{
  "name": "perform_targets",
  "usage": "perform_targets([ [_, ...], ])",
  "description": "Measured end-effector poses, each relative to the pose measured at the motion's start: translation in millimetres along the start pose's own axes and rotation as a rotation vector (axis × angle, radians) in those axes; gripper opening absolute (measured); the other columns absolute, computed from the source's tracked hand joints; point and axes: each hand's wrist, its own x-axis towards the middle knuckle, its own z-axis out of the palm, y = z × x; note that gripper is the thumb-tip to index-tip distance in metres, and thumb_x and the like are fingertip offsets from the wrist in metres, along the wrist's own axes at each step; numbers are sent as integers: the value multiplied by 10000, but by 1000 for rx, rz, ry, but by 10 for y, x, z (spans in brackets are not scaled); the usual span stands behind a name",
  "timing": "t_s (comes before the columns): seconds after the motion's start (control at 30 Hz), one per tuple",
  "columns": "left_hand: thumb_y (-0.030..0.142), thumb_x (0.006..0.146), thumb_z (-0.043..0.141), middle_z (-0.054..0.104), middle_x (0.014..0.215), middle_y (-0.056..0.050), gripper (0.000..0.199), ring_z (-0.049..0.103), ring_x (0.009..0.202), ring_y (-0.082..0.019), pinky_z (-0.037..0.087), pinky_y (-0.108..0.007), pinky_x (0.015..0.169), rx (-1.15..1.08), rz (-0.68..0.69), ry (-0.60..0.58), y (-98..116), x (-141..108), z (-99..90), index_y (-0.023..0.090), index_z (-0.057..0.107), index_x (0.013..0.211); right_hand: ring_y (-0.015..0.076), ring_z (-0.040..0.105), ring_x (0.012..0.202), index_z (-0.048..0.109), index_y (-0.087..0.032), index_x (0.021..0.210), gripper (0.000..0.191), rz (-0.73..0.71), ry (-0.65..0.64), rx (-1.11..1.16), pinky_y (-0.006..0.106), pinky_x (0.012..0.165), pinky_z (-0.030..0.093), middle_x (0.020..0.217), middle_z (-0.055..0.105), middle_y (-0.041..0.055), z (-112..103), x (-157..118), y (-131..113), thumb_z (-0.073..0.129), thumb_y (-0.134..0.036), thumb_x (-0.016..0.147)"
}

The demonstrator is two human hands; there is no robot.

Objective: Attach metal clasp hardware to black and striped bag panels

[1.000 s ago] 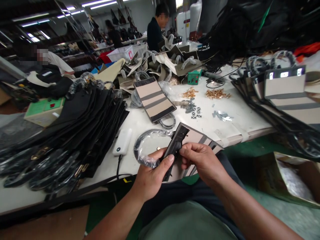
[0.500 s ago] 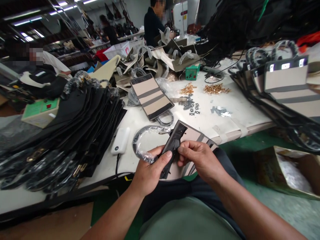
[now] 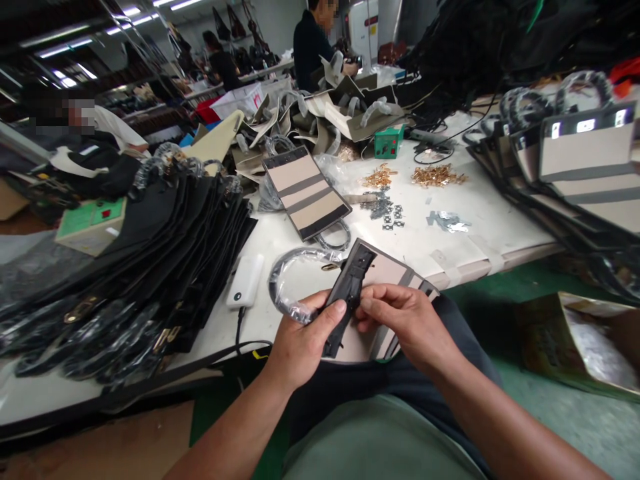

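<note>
A handbag panel (image 3: 393,267), beige with grey strips and a black top band, rests on my lap against the table edge. My left hand (image 3: 305,340) is closed around the black band, thumb on top. From the band a plastic-wrapped handle (image 3: 283,277) loops out to the left onto the table. My right hand (image 3: 395,310) is closed in a pinch at the band's inner edge; what lies between its fingertips is too small or hidden to make out. A similar panel (image 3: 307,193) lies just beyond on the table.
Brass-coloured fasteners (image 3: 437,175) and flat metal plates (image 3: 449,221) lie on the white table (image 3: 425,250). Black bag panels (image 3: 165,240) are stacked left, beige ones (image 3: 583,157) right. A white power bank (image 3: 245,280) stands nearby. A cardboard box (image 3: 550,340) sits on the floor. A co-worker (image 3: 310,43) is behind.
The view has shifted slightly, so the surroundings appear a little further right. Both hands keep nearly the same hold on the panel, with the right fingers moving only slightly.
</note>
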Motion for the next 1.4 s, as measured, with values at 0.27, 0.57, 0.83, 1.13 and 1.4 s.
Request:
perform_targets([
  [0.27,446,976,589,653,754,-7,330,582,718,-163,468,-236,614,56,19,-33,44,-41,3,225,752,1160,147,642,575,694,-162,701,338,30,44,-33,263,604,521,656,684,21,87,14,-44,804,-471,781],
  [0.57,477,968,600,672,776,4,341,549,643,-124,460,-226,596,24,-14,-22,24,-49,16,208,755,1110,114,582,582,646,-168,723,276,-24,76,-159,220,584,431,624,650,-9,103,2,-17,709,-394,867],
  [0.83,468,979,589,590,737,9,338,529,671,-121,463,-225,636,-5,-10,-40,-19,-60,30,192,753,1081,115,548,583,638,-166,726,247,-56,99,-256,221,563,398,612,633,-15,104,-21,17,671,-359,877],
  [1.13,440,935,662,596,747,3,351,498,661,-117,442,-222,589,-152,-52,-2,-136,-18,31,186,742,1164,125,554,581,642,-202,898,197,-185,209,-213,242,554,432,668,605,-38,58,-15,151,775,-321,815],
  [1.4,398,914,699,693,897,-49,353,588,796,-152,481,-240,702,-337,-83,-32,-123,21,63,160,748,1169,153,667,785,766,-231,959,104,-671,213,-596,269,713,525,852,702,27,48,-27,156,703,-168,904],
])
